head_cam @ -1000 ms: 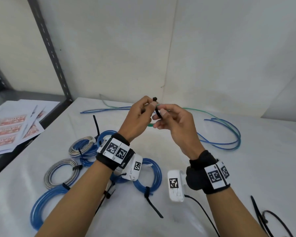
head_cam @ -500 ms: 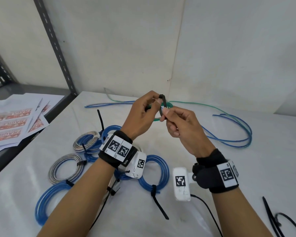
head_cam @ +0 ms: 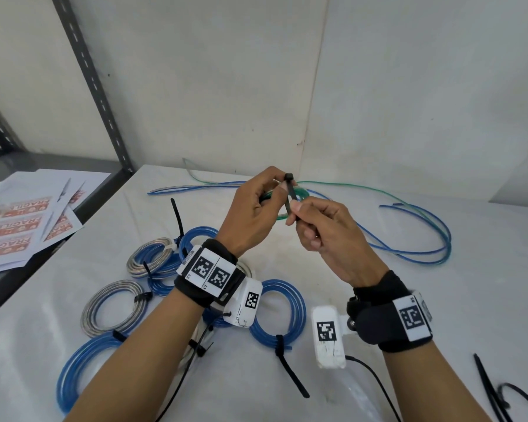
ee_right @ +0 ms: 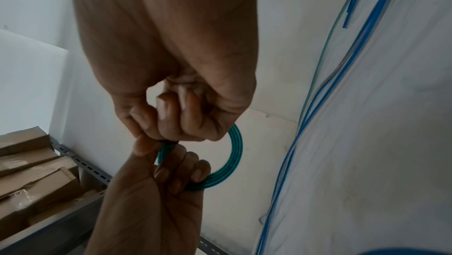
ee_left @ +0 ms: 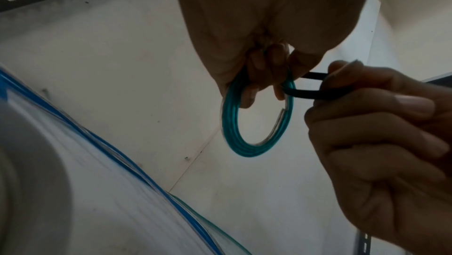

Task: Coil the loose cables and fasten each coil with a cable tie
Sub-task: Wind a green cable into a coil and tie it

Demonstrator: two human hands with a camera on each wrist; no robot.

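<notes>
Green coil (ee_left: pixel 234 139) in left hand (head_cam: pixel 250 214), right hand (head_cam: pixel 333 236) pinching tie (head_cam: pixel 290 196); labels (head_cam: pixel 16 226) seemingly "FRAGILE"

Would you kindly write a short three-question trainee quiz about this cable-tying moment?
1. True or false: the green coil lies on the table.
2. Which hand pinches the black cable tie? A left hand; B right hand.
3. Fill in: the loose cables at the table's far side are green and ____.

Key:
1. False; the left hand holds it in the air.
2. B
3. blue
</notes>
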